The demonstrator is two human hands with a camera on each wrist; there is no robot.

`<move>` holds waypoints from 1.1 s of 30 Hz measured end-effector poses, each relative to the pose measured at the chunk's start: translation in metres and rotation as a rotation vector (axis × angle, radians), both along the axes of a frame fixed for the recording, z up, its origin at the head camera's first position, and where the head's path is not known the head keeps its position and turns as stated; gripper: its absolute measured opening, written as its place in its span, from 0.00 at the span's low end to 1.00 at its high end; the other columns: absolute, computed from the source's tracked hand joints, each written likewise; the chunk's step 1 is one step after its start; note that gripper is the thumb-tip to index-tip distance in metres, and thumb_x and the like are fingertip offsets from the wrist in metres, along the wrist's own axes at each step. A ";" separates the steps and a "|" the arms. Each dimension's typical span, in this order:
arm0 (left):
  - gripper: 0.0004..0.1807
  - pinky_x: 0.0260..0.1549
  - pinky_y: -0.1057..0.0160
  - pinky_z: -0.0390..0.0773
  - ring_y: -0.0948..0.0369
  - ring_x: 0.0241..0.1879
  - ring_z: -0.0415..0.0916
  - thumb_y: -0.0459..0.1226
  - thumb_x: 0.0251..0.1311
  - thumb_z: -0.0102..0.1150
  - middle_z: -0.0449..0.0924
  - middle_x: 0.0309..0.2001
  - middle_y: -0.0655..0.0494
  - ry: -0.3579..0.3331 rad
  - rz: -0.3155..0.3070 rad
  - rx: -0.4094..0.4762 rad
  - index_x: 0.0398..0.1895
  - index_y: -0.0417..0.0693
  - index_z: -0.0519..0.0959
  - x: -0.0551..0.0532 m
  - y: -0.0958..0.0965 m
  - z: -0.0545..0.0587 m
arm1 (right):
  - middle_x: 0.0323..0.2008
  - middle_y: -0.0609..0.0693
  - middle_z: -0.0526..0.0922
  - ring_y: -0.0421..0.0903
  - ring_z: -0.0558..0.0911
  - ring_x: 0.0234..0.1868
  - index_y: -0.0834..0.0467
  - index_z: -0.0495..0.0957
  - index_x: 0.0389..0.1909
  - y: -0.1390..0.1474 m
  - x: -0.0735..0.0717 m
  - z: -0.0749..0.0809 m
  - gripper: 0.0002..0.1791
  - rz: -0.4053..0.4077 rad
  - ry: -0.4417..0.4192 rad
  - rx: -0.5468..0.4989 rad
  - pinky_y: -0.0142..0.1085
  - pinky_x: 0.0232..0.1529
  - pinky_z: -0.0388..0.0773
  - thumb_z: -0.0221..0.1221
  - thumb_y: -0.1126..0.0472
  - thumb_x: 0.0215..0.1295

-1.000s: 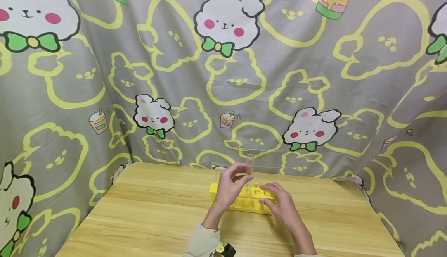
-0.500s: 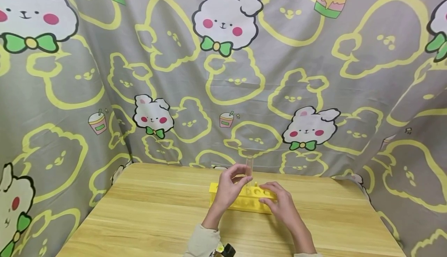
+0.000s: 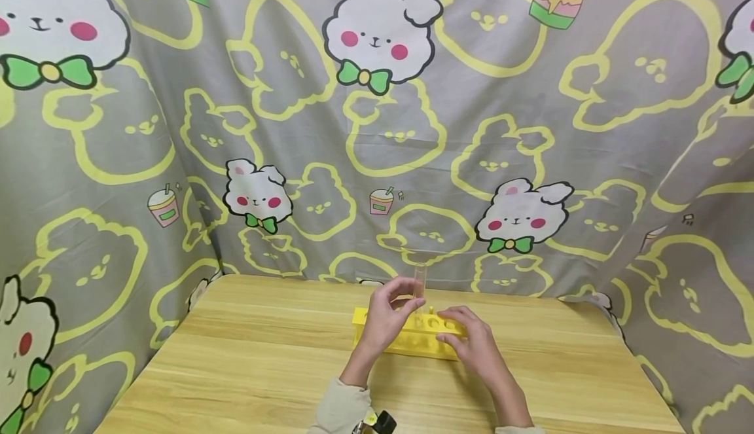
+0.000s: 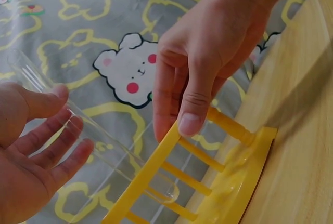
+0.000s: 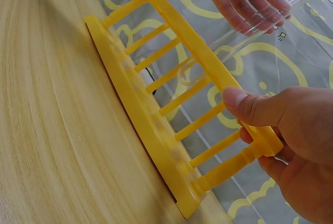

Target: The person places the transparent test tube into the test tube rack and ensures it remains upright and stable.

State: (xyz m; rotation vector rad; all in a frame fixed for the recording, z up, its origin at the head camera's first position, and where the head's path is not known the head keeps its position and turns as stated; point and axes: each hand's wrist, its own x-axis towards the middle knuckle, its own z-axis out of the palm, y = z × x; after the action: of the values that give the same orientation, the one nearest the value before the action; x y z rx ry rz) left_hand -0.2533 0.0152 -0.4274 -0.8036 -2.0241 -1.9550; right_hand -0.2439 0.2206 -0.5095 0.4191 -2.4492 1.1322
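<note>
A clear glass test tube (image 3: 420, 279) is pinched between the thumb and fingers of my left hand (image 3: 385, 316). Its rounded lower end (image 4: 167, 193) has passed through the top board of the yellow test tube rack (image 3: 427, 353) and sits below that board, above the base. In the left wrist view the tube slants, square to the top board. My right hand (image 3: 480, 345) grips the right end of that board, thumb (image 5: 237, 98) on the near side and fingers curled behind. The rack stands upright on the table. Part of its left end is behind my left hand.
The light wooden table (image 3: 247, 355) extends around the rack on both sides. A grey curtain (image 3: 318, 139) with rabbit prints closes off the back and sides. A small black device (image 3: 384, 422) is strapped at my left wrist.
</note>
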 end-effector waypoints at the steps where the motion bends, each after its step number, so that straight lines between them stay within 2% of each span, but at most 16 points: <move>1: 0.11 0.48 0.43 0.84 0.39 0.52 0.81 0.22 0.62 0.65 0.83 0.46 0.33 0.000 0.001 0.002 0.48 0.29 0.81 0.000 0.000 0.000 | 0.49 0.49 0.84 0.54 0.83 0.54 0.60 0.86 0.50 0.000 0.000 0.000 0.21 0.000 0.001 0.000 0.53 0.56 0.81 0.75 0.69 0.53; 4: 0.12 0.48 0.44 0.84 0.40 0.52 0.81 0.22 0.61 0.66 0.83 0.46 0.35 -0.005 0.006 0.000 0.47 0.31 0.81 -0.010 0.002 -0.013 | 0.50 0.49 0.84 0.54 0.83 0.54 0.60 0.86 0.50 0.000 0.000 0.000 0.22 0.000 0.000 0.001 0.53 0.56 0.80 0.75 0.69 0.53; 8: 0.12 0.48 0.52 0.85 0.45 0.51 0.83 0.26 0.62 0.68 0.85 0.46 0.43 -0.019 0.005 -0.016 0.48 0.36 0.83 -0.023 0.002 -0.031 | 0.50 0.49 0.84 0.54 0.83 0.54 0.60 0.86 0.50 0.000 -0.001 0.000 0.21 -0.002 0.002 0.006 0.52 0.57 0.80 0.75 0.69 0.52; 13: 0.11 0.48 0.59 0.85 0.47 0.50 0.84 0.27 0.62 0.69 0.85 0.44 0.45 -0.022 -0.012 -0.039 0.48 0.39 0.83 -0.026 0.001 -0.035 | 0.49 0.50 0.84 0.54 0.84 0.53 0.60 0.86 0.49 0.000 -0.001 -0.001 0.22 -0.004 0.016 0.012 0.52 0.56 0.81 0.76 0.69 0.52; 23: 0.11 0.47 0.63 0.85 0.50 0.48 0.84 0.27 0.62 0.70 0.85 0.43 0.47 -0.067 -0.015 -0.087 0.47 0.40 0.84 -0.027 -0.001 -0.034 | 0.49 0.50 0.84 0.53 0.84 0.53 0.60 0.86 0.49 0.000 -0.002 -0.001 0.22 0.000 0.030 0.017 0.52 0.55 0.81 0.76 0.69 0.51; 33: 0.11 0.46 0.63 0.85 0.49 0.46 0.85 0.26 0.62 0.69 0.85 0.43 0.44 -0.057 -0.028 -0.104 0.47 0.38 0.84 -0.027 -0.003 -0.037 | 0.49 0.51 0.84 0.54 0.84 0.53 0.61 0.86 0.49 0.000 -0.002 -0.001 0.22 -0.003 0.031 0.013 0.52 0.57 0.81 0.76 0.70 0.50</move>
State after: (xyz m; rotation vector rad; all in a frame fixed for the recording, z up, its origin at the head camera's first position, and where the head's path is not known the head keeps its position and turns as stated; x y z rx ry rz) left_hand -0.2803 0.0125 -0.4646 -0.8117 -2.1751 -1.9218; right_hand -0.2456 0.2208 -0.5103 0.4333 -2.4307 1.1006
